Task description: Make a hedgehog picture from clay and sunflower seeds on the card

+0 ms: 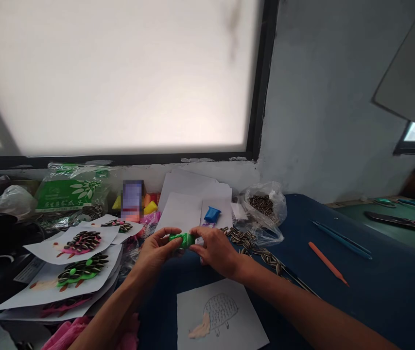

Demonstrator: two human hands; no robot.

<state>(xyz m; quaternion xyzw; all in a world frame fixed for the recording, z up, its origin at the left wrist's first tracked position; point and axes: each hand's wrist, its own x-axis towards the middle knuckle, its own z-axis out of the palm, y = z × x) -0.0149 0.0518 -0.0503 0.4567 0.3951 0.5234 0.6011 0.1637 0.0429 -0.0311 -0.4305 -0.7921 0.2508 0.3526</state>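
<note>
Both hands pinch a small green packet of modelling clay (182, 240) above the blue table. My left hand (158, 245) grips its left end between thumb and fingers. On its right end, my right hand (215, 249) is closed, thumb below and fingers above. Below the hands lies a white sheet with a pencil-drawn hedgehog (222, 311); its snout is covered in peach clay. Just behind the right hand, a blue clay packet (212, 214) rests on a pale, flat item. Loose sunflower seeds (242, 238) are scattered to the right of that hand.
Sheets with seed-covered clay hedgehogs (79, 272) are stacked at left. A plastic bag of sunflower seeds (262, 206) stands at the back. An orange clay tool (327, 264) and blue tweezers (342, 239) lie right. White paper (181, 209) and a green seed bag (72, 189) are near the wall.
</note>
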